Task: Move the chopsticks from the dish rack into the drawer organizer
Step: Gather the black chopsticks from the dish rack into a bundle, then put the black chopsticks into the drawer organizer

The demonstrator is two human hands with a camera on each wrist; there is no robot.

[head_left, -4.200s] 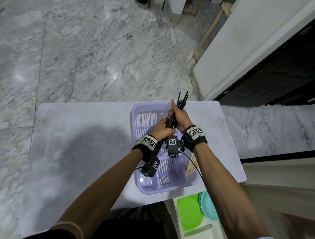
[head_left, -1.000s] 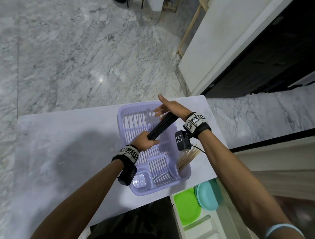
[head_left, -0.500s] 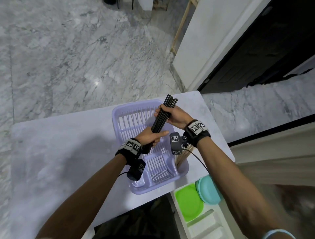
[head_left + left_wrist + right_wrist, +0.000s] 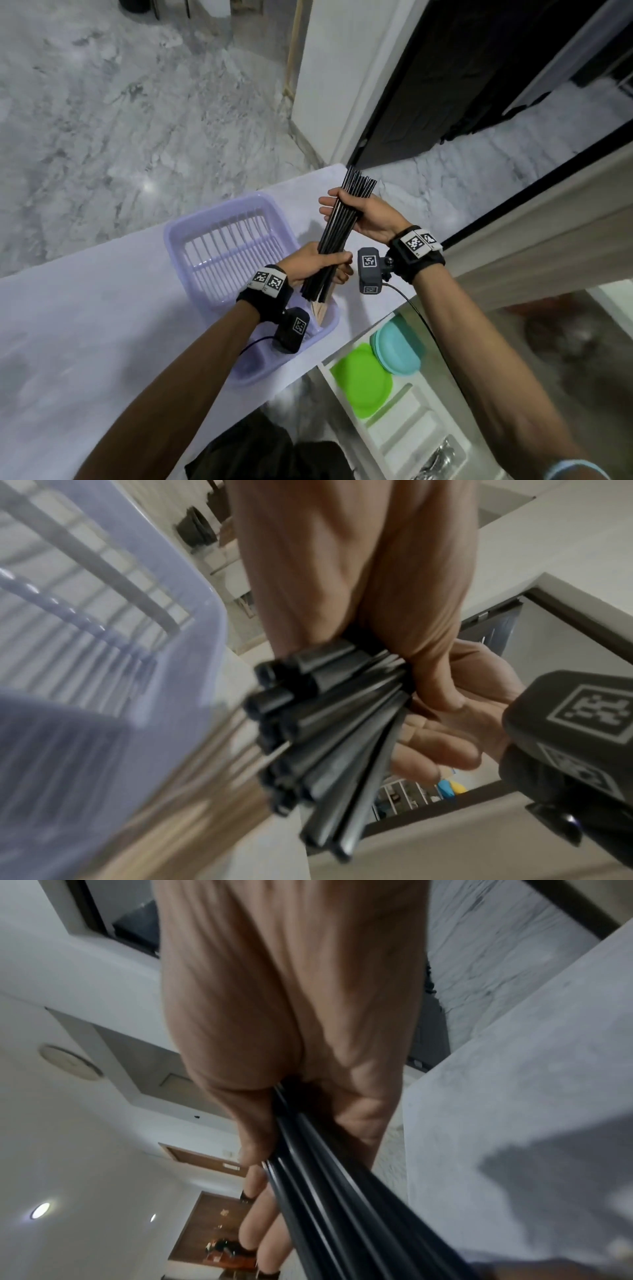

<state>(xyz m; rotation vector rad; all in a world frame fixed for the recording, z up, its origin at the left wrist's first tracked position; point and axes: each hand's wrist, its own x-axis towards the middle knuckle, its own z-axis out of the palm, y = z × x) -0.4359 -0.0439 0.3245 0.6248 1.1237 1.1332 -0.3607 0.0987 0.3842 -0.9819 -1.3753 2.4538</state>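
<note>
A bundle of several black chopsticks [image 4: 337, 233] stands nearly upright above the right edge of the lilac dish rack [image 4: 219, 246]. My left hand [image 4: 313, 263] grips the bundle near its lower end, and my right hand [image 4: 359, 214] grips it near the top. The left wrist view shows the chopsticks' butt ends [image 4: 301, 723] under my curled left fingers [image 4: 342, 588], and the right wrist view shows the black shafts [image 4: 329, 1191] running out of my right fist. Pale wooden chopsticks [image 4: 320, 310] still stand in the rack's near right corner. The white drawer organizer [image 4: 407, 425] lies open at the lower right.
The rack sits on a white marble counter [image 4: 85, 325]. In the open drawer lie a green plate [image 4: 364, 380], stacked teal plates [image 4: 399, 346] and metal cutlery [image 4: 440, 459]. A white wall and a dark doorway rise behind the counter's far right corner.
Both hands have carried the black bundle to the right, from above the rack's middle to its right edge. A second ago my right hand lay flat against the ends; now it grips.
</note>
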